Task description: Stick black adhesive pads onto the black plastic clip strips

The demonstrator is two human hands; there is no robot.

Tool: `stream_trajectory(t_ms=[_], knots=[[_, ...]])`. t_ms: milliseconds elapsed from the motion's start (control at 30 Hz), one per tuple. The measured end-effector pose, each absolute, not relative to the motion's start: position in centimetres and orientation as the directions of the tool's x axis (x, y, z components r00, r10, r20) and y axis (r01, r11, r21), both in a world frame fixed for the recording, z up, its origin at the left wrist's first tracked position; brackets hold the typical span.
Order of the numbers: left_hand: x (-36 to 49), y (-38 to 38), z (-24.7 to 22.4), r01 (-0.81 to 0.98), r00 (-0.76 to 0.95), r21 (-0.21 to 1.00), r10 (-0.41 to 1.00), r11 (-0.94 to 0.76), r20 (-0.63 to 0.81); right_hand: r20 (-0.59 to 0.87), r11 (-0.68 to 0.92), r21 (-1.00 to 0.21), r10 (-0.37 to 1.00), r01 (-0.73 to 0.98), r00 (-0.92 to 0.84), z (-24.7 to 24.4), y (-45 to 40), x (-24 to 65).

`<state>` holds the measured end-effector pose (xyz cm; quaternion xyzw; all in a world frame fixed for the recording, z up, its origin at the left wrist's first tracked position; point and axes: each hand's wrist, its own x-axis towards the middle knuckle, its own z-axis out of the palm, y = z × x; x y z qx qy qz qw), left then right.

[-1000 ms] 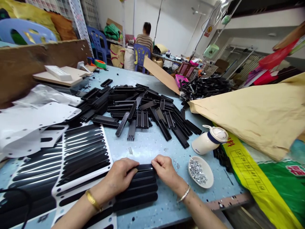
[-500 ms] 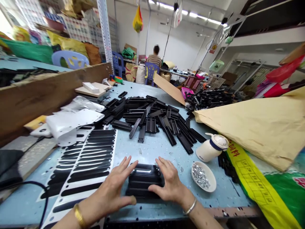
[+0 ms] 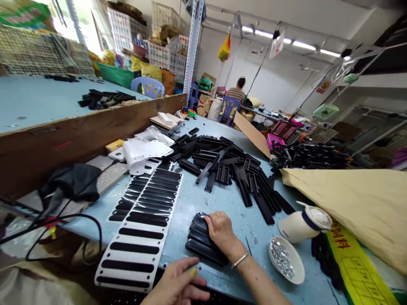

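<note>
A small row of glossy black plastic strips (image 3: 203, 242) lies side by side on the table in front of me. My right hand (image 3: 221, 234) is curled closed over the right end of these strips, its thumb against the top one; the fingertips are partly hidden. My left hand (image 3: 183, 280) is below them near the table's front edge, fingers apart, holding nothing. To its left is a white sheet (image 3: 131, 257) carrying rows of black rounded strips. Further back spreads a big pile of black slotted plastic parts (image 3: 222, 161).
A white bowl (image 3: 297, 271) of shiny small metal pieces and a cream jug (image 3: 291, 228) stand at the right. Brown paper (image 3: 349, 195) lies beyond them. A wooden board (image 3: 79, 142) edges the left side. A person (image 3: 235, 94) sits far back.
The view has turned left. My right hand has closed over the strips' right end. My left hand has moved off the strips towards the table's front edge.
</note>
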<state>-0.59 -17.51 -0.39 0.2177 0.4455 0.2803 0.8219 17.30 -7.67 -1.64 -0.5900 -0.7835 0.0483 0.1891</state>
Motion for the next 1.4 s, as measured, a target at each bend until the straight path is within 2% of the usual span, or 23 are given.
stream_trajectory(t_ms=[67, 167, 333, 467, 600, 733, 833, 967, 1033, 1133, 1267, 1333, 1400], knots=[[-0.1, -16.4, 0.6, -0.265, 0.457, 0.628, 0.669, 0.732, -0.586, 0.250, 0.279, -0.332, 0.947, 0.901, -0.201, -1.2, -8.0, 17.1], [0.3, -15.1, 1.3, -0.202, 0.447, 0.767, 0.754, 0.609, -0.481, 0.264, 0.240, -0.416, 0.955, 0.877, -0.136, -0.6, -8.7, 17.0], [0.1, -13.5, 1.1, -0.098, 0.337, 0.893, 0.859, 0.439, -0.385, 0.202, 0.067, -0.633, 0.976, 0.771, 0.081, -0.8, -10.3, 17.9], [0.0, -12.3, 1.1, -0.047, 0.190, 0.962, 0.948, 0.270, -0.256, 0.084, -0.036, -0.822, 0.979, 0.568, 0.183, -1.3, -10.8, 18.1], [0.3, -11.1, 0.9, -0.084, 0.137, 0.963, 0.961, 0.255, -0.242, -0.046, -0.093, -0.946, 0.987, 0.312, 0.154, -0.8, -10.6, 17.9], [0.8, -11.8, 1.1, -0.229, 0.148, 0.921, 0.946, 0.316, -0.288, -0.184, -0.184, -0.974, 0.983, 0.135, 0.016, 0.2, -11.4, 18.1], [0.6, -13.3, 1.4, -0.337, 0.145, 0.871, 0.934, 0.357, -0.327, -0.384, -0.383, -0.923, 0.923, -0.039, 0.017, 0.2, -13.1, 18.2], [-2.9, -15.8, 2.6, -0.414, 0.127, 0.827, 0.924, 0.380, -0.361, -0.467, -0.463, -0.884, 0.882, -0.067, 0.062, 0.5, -16.0, 15.8], [-6.3, -17.7, 4.3, -0.428, 0.098, 0.828, 0.929, 0.362, -0.356, -0.446, -0.445, -0.893, 0.895, -0.067, 0.004, 1.6, -17.7, 12.7], [-12.9, -21.1, 7.3, -0.383, 0.055, 0.866, 0.944, 0.321, -0.325, -0.405, -0.437, -0.889, 0.889, -0.135, -0.214, 3.6, -19.7, 5.5], [-23.0, -26.0, 8.5, -0.235, -0.156, 0.874, 0.872, 0.424, -0.465, -0.242, -0.382, -0.906, 0.820, -0.182, -0.519, 3.2, -21.1, -6.5], [-27.9, -28.0, 6.7, -0.164, -0.295, 0.850, 0.797, 0.501, -0.527, -0.199, -0.330, -0.938, 0.768, -0.110, -0.609, 1.2, -21.6, -12.1], [-32.0, -29.1, 3.5, -0.006, -0.402, 0.810, 0.740, 0.587, -0.539, -0.206, -0.201, -0.976, 0.716, 0.087, -0.667, -1.6, -21.8, -16.5]])
